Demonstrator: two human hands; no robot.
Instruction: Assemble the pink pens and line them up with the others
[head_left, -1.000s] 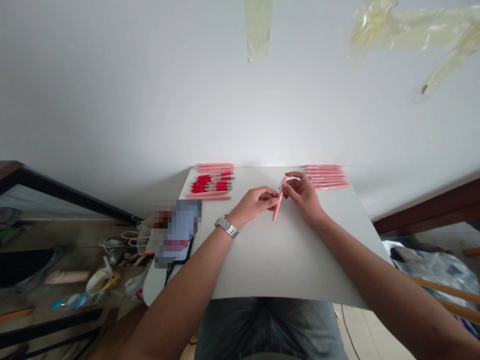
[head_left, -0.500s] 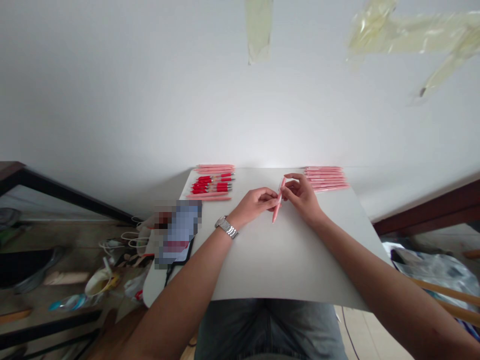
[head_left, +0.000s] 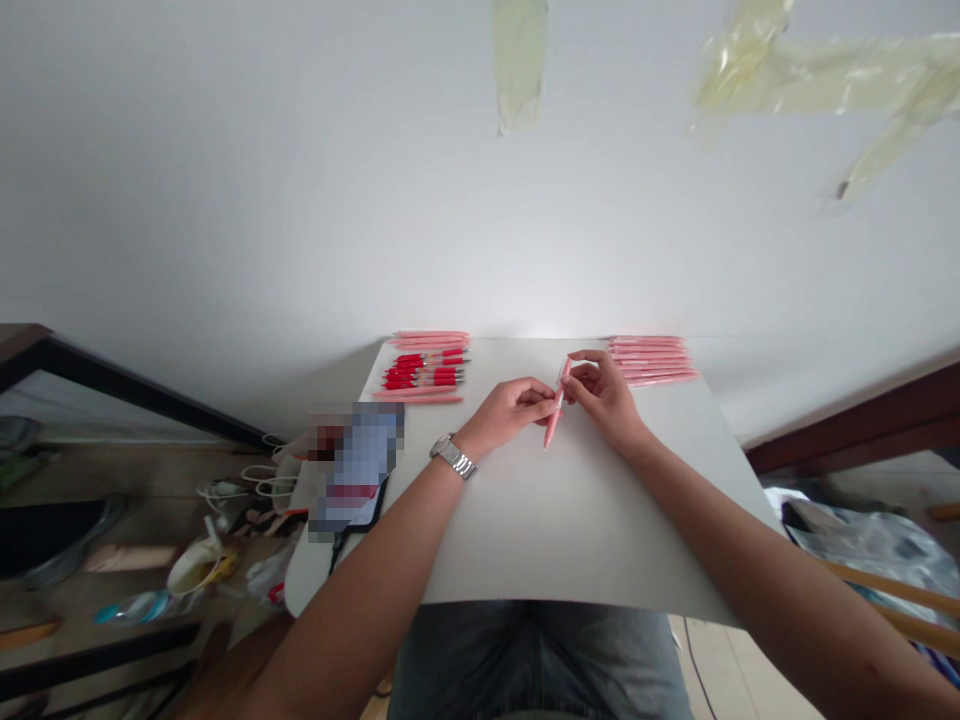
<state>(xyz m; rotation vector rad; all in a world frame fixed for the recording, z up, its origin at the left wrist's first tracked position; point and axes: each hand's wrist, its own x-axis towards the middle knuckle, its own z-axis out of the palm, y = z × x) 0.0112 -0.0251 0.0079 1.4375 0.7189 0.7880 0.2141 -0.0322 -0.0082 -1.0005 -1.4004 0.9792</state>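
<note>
A pink pen (head_left: 551,430) is held tilted above the middle of the white table (head_left: 525,530). My left hand (head_left: 517,410), with a metal watch (head_left: 454,456) on its wrist, pinches the pen near its middle. At the upper part of the pen, my right hand (head_left: 602,392) is closed, with a finger at its top end. Several red pens (head_left: 424,370) lie in a group at the back left, between pink pens behind (head_left: 431,340) and in front (head_left: 418,396). Several more pink pens (head_left: 649,360) are lined up at the back right, just beyond my right hand.
A phone (head_left: 360,470), its screen blurred out, lies at the table's left edge with a cable (head_left: 335,552). Behind the table rises a white wall (head_left: 450,200) with tape. Floor clutter includes a cup (head_left: 195,568) at left and a plastic bag (head_left: 877,545) at right.
Both hands keep the pink pen in nearly the same place and grip. The whole view has shifted very slightly.
</note>
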